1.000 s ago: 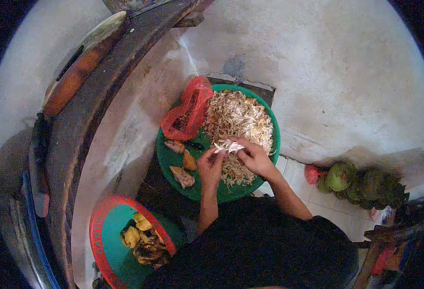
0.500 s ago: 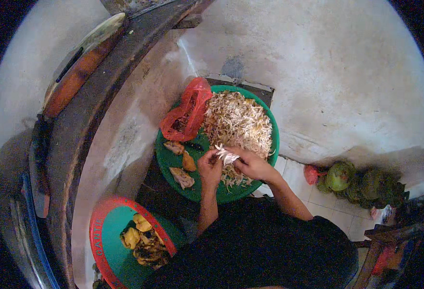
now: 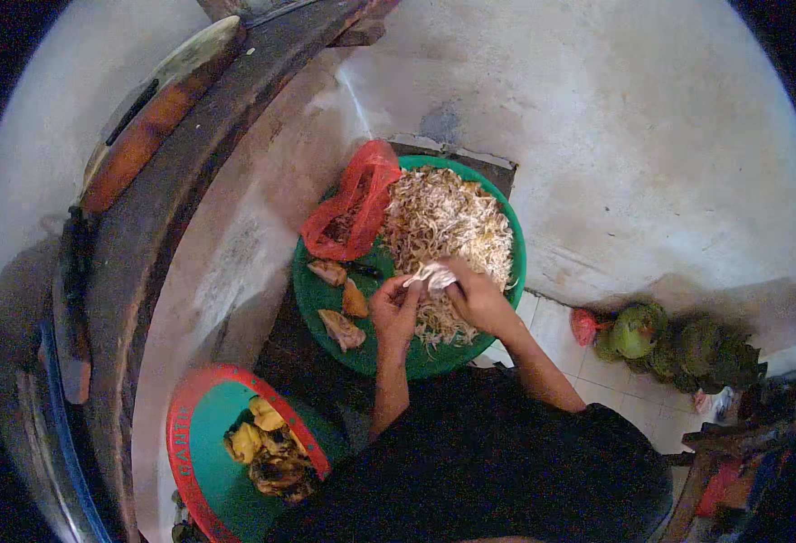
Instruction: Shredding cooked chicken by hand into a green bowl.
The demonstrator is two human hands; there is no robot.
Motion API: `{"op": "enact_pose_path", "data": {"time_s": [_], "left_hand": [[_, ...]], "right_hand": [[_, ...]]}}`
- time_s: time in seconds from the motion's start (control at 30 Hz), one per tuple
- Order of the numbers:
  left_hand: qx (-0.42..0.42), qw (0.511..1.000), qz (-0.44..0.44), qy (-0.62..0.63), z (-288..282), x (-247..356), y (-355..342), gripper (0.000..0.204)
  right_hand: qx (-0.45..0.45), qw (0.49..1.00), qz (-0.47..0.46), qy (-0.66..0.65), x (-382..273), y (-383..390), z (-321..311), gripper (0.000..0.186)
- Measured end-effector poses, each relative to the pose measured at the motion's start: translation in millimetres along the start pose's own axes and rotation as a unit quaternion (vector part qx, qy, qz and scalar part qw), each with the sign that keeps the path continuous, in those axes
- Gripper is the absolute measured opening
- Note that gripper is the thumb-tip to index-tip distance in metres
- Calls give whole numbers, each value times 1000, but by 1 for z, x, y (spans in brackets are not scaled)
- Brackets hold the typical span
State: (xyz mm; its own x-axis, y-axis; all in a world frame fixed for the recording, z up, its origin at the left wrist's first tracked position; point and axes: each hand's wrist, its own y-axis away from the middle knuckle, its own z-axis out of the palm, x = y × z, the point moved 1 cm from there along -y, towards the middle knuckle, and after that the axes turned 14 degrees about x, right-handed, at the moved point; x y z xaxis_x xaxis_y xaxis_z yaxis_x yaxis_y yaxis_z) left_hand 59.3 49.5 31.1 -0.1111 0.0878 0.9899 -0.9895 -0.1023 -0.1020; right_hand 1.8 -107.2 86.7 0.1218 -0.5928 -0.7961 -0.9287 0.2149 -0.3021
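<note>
My left hand point(image 3: 393, 309) and my right hand point(image 3: 481, 297) meet over a round green tray point(image 3: 375, 356). Between their fingertips is a pale strip of cooked meat, apparently chicken point(image 3: 434, 275), with both hands closed on it. Beyond and beneath them, a large heap of shredded meat point(image 3: 452, 213) covers the tray's right half. Left of my left hand lie a few larger meat pieces point(image 3: 341, 329), and a dark slim object point(image 3: 364, 269), partly hidden, rests near them. A red plastic bag point(image 3: 353, 208) slumps on the tray's far left; its contents are hard to make out.
At lower left, a green basin with a red rim point(image 3: 179, 434) holds yellow and browned meat pieces point(image 3: 273, 448). A dark wooden ledge point(image 3: 167, 181) curves along the left. Green round fruits, perhaps coconuts point(image 3: 639, 331), sit on the tiled floor at right, by the wall.
My right hand has turned and shifted slightly up over the meat strip, which now sits a little higher and farther right. My left hand has barely moved.
</note>
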Motion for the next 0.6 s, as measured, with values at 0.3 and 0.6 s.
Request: {"op": "enact_pose_path", "data": {"time_s": [0.3, 0.6], "left_hand": [[-2, 993, 81, -85, -1, 9, 1, 12], [7, 991, 83, -105, 1, 5, 4, 13]], "right_hand": [[6, 991, -94, -96, 8, 4, 11, 38], [-2, 995, -85, -59, 9, 6, 13, 36]]}}
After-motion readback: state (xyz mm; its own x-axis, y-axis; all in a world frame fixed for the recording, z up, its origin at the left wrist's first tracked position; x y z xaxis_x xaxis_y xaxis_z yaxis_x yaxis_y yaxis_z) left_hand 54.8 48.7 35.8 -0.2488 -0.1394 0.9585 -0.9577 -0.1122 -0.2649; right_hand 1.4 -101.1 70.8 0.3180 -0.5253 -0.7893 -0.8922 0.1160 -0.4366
